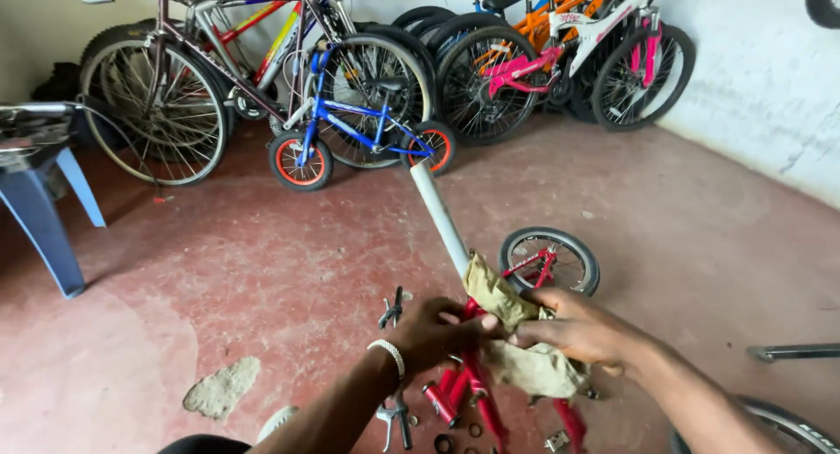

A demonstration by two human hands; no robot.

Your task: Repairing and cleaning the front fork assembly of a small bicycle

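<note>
Red floor below, both hands' grip (437, 331) (573, 330) holds rag (525, 362) around red frame (477, 393).

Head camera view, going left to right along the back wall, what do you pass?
Blue plastic chair → large maroon bicycle → small blue bicycle with orange-rimmed wheels → pink and white bicycle

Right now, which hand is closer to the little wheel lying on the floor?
Right. The right hand sits just below the small wheel, holding the rag; the left hand is farther off to its left.
</note>
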